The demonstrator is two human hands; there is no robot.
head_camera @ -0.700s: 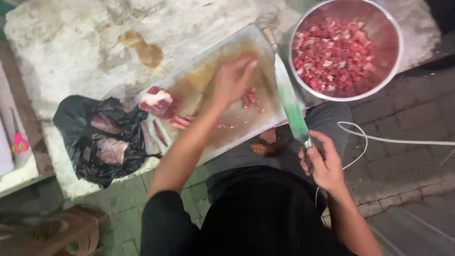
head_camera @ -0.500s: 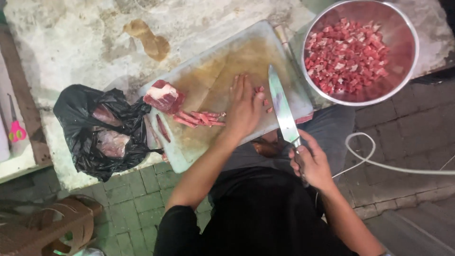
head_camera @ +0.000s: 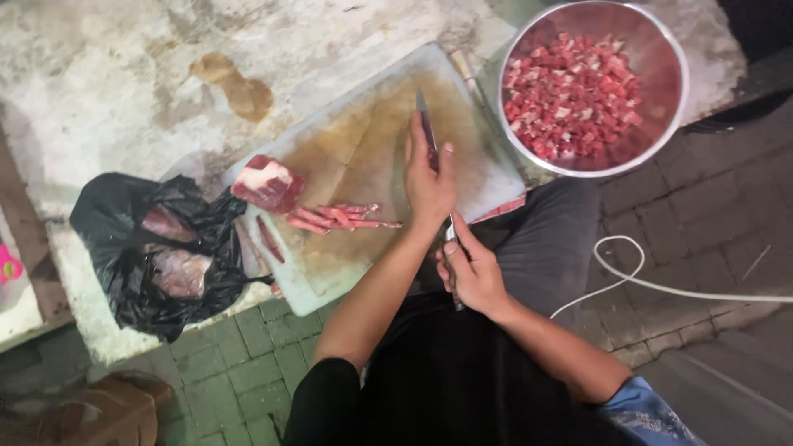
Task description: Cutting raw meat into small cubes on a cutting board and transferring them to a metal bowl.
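Right hand (head_camera: 472, 272) was gripping the steel knife (head_camera: 426, 132) by its handle, left hand (head_camera: 428, 177) lying flat over the blade, holding nothing, mid white plastic cutting board (head_camera: 330, 272). Red meat strips (head_camera: 334, 218) sat near the board's left edge. I'd keep those fingertips clear of the edge.

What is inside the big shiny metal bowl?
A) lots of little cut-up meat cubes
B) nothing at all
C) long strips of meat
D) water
A: the metal bowl at the top right is filled with small red and white meat cubes, while the long meat strips lie on the cutting board.
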